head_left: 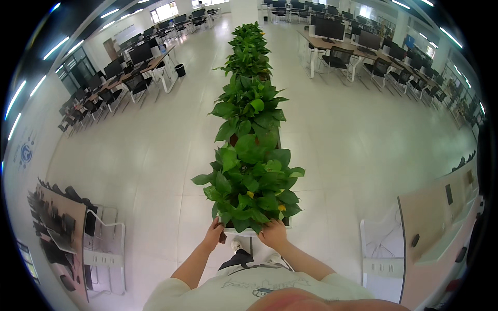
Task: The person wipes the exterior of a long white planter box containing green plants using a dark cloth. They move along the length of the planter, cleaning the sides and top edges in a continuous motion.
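Planter (244, 233) has left hand (212, 237) and right hand (273, 235) by its near corners, probably for balance; leaves (251, 181) obscure both, so I cannot tell their grip.

The leaves (251, 184) are green, a few yellow; the planter (244, 233) white.

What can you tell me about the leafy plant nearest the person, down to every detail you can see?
The nearest leafy plant is a dense, bushy clump of broad, pointed green leaves, with a couple of yellow patches toward its front. It stands in a whitish planter, largely hidden by foliage, at the near end of a row of similar plants. The left hand and right hand reach the planter's near side, by the lowest leaves; their fingers are partly hidden.
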The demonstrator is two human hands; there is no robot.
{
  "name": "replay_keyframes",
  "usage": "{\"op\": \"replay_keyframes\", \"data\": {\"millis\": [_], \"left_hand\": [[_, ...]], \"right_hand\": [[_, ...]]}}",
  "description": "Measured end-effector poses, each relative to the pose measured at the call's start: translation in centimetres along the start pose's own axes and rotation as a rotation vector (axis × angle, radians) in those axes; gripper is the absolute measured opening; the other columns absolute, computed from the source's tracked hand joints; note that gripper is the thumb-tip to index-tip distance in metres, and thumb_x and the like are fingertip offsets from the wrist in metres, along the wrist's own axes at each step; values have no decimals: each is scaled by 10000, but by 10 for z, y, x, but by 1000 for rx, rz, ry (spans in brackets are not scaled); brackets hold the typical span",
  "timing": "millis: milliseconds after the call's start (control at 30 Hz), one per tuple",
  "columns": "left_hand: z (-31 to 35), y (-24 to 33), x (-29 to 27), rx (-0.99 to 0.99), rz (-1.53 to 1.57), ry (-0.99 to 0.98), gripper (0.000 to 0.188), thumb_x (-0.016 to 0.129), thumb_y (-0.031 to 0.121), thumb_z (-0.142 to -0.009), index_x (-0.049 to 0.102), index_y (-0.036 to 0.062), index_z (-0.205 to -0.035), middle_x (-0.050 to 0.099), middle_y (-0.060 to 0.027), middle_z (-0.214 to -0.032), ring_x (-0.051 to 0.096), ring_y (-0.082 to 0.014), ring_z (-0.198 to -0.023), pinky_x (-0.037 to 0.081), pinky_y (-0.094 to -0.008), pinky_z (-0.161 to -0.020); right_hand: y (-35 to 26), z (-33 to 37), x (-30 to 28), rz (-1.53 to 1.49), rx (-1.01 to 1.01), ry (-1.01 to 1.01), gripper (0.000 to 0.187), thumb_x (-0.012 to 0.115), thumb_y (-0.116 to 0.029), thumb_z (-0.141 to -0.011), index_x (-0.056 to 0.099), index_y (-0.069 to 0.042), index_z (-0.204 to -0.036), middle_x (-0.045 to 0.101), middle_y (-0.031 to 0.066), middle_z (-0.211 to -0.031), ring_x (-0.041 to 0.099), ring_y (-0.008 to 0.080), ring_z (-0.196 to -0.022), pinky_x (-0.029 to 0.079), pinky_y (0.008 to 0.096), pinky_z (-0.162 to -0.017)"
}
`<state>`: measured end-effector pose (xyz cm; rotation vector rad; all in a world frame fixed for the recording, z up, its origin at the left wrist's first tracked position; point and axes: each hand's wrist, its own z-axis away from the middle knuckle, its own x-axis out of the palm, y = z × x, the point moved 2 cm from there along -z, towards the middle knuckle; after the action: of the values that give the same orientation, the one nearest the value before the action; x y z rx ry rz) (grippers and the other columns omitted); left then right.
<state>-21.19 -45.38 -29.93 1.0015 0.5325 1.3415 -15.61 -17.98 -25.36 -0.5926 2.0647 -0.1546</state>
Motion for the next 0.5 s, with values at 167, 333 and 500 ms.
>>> {"op": "replay_keyframes", "data": {"millis": [167, 333, 500], "left_hand": [[-26, 14, -16, -123, -219, 11, 544, 562, 89, -882, 447, 123, -1412, 532, -54, -731, 449, -132, -443, 370, -282, -393], [-35, 33, -19, -125, -289, -100, 437, 630, 142, -864, 516, 103, -1284, 543, -50, -733, 501, -143, -522, 388, -277, -420], [-77, 49, -24, -96, -401, -229, 368, 683, 240, -888, 575, 93, -1207, 644, -47, -934, 620, -158, -761, 532, -344, -628]], "right_hand": [[-1, -4, -6, -1, -3, -57, 192, 685, -276, -737, 662, -110, -643, 607, 46, -693, 610, 246, -719, 465, 390, -653], [1, 1, 2, 48, 39, -148, 184, 681, -304, -776, 713, -125, -745, 646, 35, -798, 622, 235, -762, 477, 388, -685], [-7, -12, -1, 106, 1, 75, 208, 670, -317, -784, 701, -120, -730, 651, 15, -797, 612, 224, -765, 486, 354, -714]]}}
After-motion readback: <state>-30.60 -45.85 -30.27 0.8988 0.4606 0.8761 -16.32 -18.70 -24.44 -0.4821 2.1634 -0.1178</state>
